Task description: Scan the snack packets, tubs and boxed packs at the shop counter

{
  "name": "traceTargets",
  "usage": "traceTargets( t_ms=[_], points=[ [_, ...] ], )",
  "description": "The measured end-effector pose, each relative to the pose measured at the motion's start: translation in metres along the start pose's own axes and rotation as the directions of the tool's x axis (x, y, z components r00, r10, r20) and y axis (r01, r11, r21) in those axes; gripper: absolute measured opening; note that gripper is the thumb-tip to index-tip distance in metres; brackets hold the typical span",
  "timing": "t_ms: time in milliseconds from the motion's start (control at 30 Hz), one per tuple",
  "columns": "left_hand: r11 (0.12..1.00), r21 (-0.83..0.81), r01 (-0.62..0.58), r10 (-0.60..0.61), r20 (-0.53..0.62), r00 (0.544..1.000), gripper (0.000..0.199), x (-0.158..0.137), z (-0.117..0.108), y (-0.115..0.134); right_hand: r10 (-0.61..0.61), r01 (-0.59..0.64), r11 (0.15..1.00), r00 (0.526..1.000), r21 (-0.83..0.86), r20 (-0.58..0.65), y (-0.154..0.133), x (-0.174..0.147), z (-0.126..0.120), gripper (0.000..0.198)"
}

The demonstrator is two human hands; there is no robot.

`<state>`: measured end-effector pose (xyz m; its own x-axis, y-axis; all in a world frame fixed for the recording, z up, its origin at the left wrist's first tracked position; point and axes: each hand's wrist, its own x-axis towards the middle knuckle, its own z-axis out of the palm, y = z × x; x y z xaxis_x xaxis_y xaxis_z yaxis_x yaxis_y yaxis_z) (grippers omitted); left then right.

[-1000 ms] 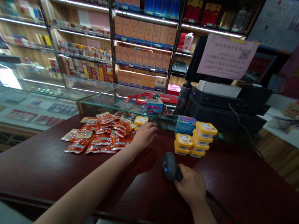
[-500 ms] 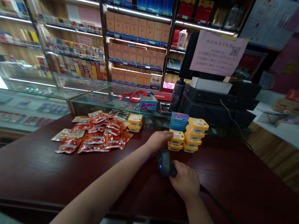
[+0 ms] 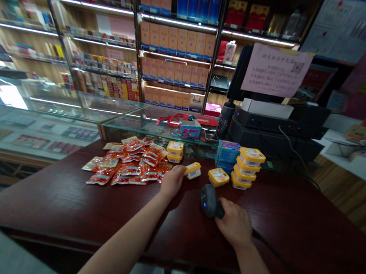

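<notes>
Tub (image 3: pixel 193 170), yellow-lidded with pale sides: held over the middle of the table (image 3: pixel 97 215), tilted, one printed side turned toward the person. Whether its base is clear of the surface cannot be told from where I stand.

Left hand (image 3: pixel 172 182): grip closed at the fingertips on the near left end of the tub; the thumb's exact placing is not clear. Right hand (image 3: pixel 235 221): grip wrapped round the handle of a dark scanner (image 3: pixel 208 201), blue light showing, cable trailing to the right. Trigger finger not made out.

Adjacent stock: a lone tub (image 3: pixel 218 177) just beyond the scanner head, a stack of four tubs (image 3: pixel 248 169) to its right, blue packs (image 3: pixel 227 154) behind. To the left, a pair of tubs (image 3: pixel 174 151) and a heap of orange packets (image 3: pixel 128 161).

Handling, in my judgement: light, fairly stiff, smooth enough to slip; thin walls may give if squeezed. Best held by opposite side walls under the rim; the lid alone could lift off. The scanner should be rigid, best taken round its handle.
</notes>
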<state>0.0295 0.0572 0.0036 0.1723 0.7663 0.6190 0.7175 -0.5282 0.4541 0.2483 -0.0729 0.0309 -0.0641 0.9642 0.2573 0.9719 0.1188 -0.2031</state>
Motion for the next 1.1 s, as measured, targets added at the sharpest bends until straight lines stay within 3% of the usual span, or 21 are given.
traceTargets(
  t_ms=[133, 233, 367, 533, 633, 733, 900, 1100],
  points=[
    [0.999, 0.019, 0.032, -0.032, -0.001, 0.999, 0.017, -0.001, 0.003, -0.005, 0.063, -0.064, 0.992, 0.998, 0.109, 0.009, -0.005, 0.003, -0.003, 0.029],
    [0.999, 0.011, 0.054, -0.053, -0.018, 0.998, 0.016, -0.001, 0.006, -0.006, 0.127, -0.133, 0.947, 0.991, 0.294, 0.039, -0.005, 0.009, -0.004, 0.025],
    [0.996, -0.008, 0.092, -0.092, -0.039, 0.995, 0.014, -0.001, 0.006, -0.007, 0.060, -0.055, 0.800, 0.998, 0.598, 0.012, -0.003, 0.014, -0.003, 0.031],
    [0.991, -0.012, 0.133, -0.133, -0.031, 0.991, 0.008, 0.000, 0.006, -0.005, 0.078, -0.023, 0.714, 0.996, 0.700, -0.048, -0.007, 0.012, -0.006, 0.034],
    [0.992, -0.028, 0.122, -0.123, -0.040, 0.992, 0.009, 0.000, 0.005, -0.005, 0.083, -0.034, 0.732, 0.996, 0.680, -0.040, -0.008, 0.012, -0.009, 0.034],
    [0.994, -0.046, 0.095, -0.097, -0.041, 0.994, 0.011, 0.000, 0.005, -0.005, 0.076, -0.048, 0.804, 0.997, 0.592, -0.022, -0.007, 0.012, -0.010, 0.032],
    [0.995, -0.093, 0.030, -0.034, -0.047, 0.998, 0.015, 0.000, 0.005, -0.005, 0.139, -0.124, 0.968, 0.989, 0.218, -0.057, -0.006, 0.009, -0.004, 0.026],
    [0.990, -0.136, -0.043, 0.033, -0.078, 0.996, 0.020, -0.002, 0.006, -0.005, -0.074, 0.085, 0.995, 0.974, 0.044, -0.213, 0.002, 0.001, 0.020, 0.030]
  ],
)
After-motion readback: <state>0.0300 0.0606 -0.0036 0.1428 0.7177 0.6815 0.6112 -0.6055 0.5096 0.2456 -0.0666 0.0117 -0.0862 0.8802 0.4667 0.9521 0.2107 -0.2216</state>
